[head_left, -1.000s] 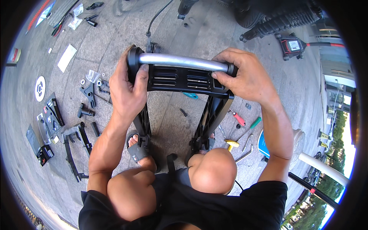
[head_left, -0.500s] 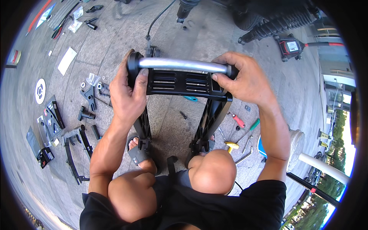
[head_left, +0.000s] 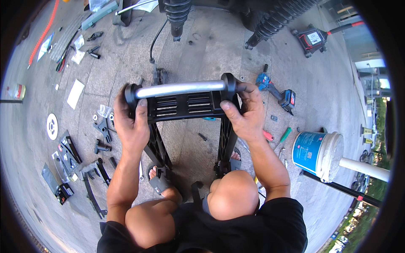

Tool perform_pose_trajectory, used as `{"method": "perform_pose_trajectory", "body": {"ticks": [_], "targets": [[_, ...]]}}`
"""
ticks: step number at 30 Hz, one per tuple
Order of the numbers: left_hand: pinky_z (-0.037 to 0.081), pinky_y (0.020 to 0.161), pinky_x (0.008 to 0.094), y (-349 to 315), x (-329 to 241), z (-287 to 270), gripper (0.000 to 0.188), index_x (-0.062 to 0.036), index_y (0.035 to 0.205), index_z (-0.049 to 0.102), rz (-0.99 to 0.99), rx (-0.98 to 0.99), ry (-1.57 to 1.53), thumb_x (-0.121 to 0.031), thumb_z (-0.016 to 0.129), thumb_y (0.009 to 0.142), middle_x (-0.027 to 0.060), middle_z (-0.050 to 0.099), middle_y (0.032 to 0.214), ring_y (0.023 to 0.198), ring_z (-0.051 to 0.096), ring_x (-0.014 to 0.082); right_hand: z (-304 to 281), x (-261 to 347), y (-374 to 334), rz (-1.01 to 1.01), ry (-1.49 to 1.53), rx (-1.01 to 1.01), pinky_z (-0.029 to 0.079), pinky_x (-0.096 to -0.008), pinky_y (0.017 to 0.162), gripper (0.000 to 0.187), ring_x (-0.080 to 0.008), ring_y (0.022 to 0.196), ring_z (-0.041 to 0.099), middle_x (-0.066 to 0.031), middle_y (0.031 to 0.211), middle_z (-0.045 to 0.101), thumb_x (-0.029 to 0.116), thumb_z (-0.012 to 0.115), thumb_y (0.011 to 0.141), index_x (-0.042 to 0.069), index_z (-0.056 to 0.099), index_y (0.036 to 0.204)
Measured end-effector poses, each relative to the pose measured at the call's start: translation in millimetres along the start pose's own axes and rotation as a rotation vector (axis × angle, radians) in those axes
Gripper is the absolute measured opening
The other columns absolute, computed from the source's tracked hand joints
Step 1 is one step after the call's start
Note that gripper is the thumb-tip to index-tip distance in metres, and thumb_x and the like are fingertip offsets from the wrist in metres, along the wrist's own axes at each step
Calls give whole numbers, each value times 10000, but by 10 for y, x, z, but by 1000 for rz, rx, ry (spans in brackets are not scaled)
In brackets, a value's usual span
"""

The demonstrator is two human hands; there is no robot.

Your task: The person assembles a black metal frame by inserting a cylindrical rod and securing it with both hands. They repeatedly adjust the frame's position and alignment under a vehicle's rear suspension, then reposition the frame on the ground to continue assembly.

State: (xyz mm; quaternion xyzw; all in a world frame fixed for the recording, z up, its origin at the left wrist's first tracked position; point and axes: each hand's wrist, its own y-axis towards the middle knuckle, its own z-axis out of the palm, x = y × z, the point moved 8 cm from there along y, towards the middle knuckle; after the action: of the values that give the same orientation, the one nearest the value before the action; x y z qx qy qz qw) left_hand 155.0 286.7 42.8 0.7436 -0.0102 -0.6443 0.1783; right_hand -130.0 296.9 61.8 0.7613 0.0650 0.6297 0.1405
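Between my knees and in front of me is a black two-armed metal frame [head_left: 183, 100], shaped like a swingarm, with a slotted crosspiece and two long arms reaching down toward my feet. Across its top runs a bare silver tube [head_left: 181, 89] between two round black ends. My left hand [head_left: 132, 126] wraps the left end, thumb on the near face and fingers behind. My right hand [head_left: 249, 116] grips the right end, its thumb on the near side and its fingers curled around the outside. The lower ends of the arms lie close to my sandalled feet.
A blue cordless impact wrench [head_left: 274, 90] lies beyond my right hand. At right stand a white-and-blue bucket [head_left: 316, 154] and a floor jack [head_left: 311, 40]. Screwdrivers [head_left: 285, 135] lie by my right forearm. Loose brackets [head_left: 103, 128] and a brake disc [head_left: 52, 126] lie left; shock absorbers [head_left: 272, 25] hang ahead.
My right hand has shifted from over the tube's end to around the frame's outer side. The view has moved, bringing the impact wrench and the bucket into sight.
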Motion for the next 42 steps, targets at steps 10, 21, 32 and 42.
{"method": "perform_pose_trajectory", "body": {"ticks": [10, 21, 32, 42], "targets": [[450, 766, 213, -32, 20, -41, 281, -5, 1057, 413, -31, -50, -39, -23, 644, 898, 82, 584, 978, 874, 549, 94, 12, 5, -68, -84, -52, -48, 443, -343, 969, 433, -244, 1118, 588, -180, 1253, 600, 115, 772, 784, 12, 541, 1135], [488, 733, 235, -21, 46, -51, 336, -2, 1060, 428, -137, 82, -228, -15, 695, 855, 94, 616, 950, 848, 585, 102, 40, -43, -61, -37, 98, 37, 375, -384, 1043, 451, -268, 1218, 503, -182, 1293, 538, 66, 733, 807, 7, 520, 1200], [501, 819, 278, 48, 209, -47, 348, 0, 1066, 438, -100, 153, -339, -47, 710, 854, 122, 615, 1028, 943, 600, 150, 43, -142, -73, 5, 110, 87, 388, -378, 1035, 542, -241, 1177, 524, -149, 1252, 546, 94, 712, 844, -26, 442, 1298], [480, 832, 272, 43, 229, -34, 381, 28, 1110, 427, -102, 116, -328, -78, 697, 863, 134, 605, 1027, 930, 577, 134, 59, -138, -37, 17, 119, 96, 398, -372, 1023, 641, -238, 1170, 524, -156, 1245, 539, 102, 724, 826, -6, 359, 1341]]}}
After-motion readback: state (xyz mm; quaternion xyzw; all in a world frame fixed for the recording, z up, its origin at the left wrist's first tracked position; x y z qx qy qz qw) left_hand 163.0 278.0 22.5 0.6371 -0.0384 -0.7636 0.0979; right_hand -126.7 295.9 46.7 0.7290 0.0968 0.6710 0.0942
